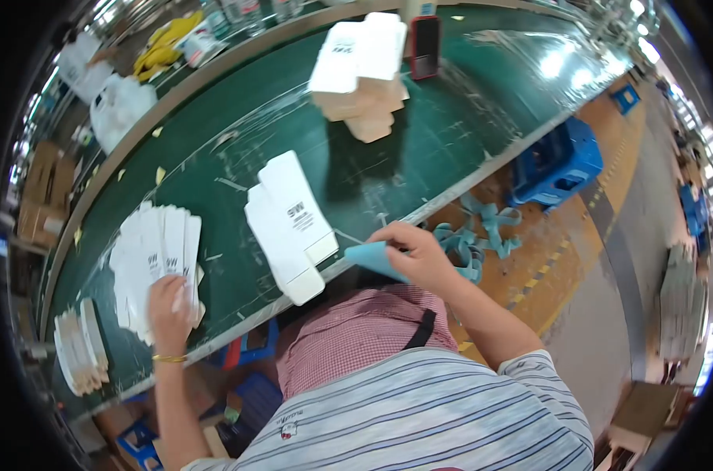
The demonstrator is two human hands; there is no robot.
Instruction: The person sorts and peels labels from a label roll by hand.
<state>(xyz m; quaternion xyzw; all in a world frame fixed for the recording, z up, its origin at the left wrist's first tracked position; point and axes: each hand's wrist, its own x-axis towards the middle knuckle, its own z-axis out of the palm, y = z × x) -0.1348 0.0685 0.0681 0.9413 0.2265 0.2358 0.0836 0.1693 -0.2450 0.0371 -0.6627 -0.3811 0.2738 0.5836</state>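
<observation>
My left hand [170, 310] is over the near side of a spread pile of flat white cartons [156, 243] at the left of the table. Its fingers are blurred and bent down, and whether they grip a carton does not show. Close to the table's front edge, my right hand [419, 255] is closed on a light blue strip [372, 257], its thumb and forefinger pinching the upper edge. Between the hands lie a few flat white cartons [294, 204] with dark print, overlapping, their lower ends reaching the edge.
A taller stack of white cartons [360, 63] stands at the back, beside a red-edged phone [425, 47]. More folded card pieces [82, 349] lie at far left. Curled blue strips [490, 224] and a blue plastic stool [557, 165] are on the floor beyond the green table's edge [482, 174].
</observation>
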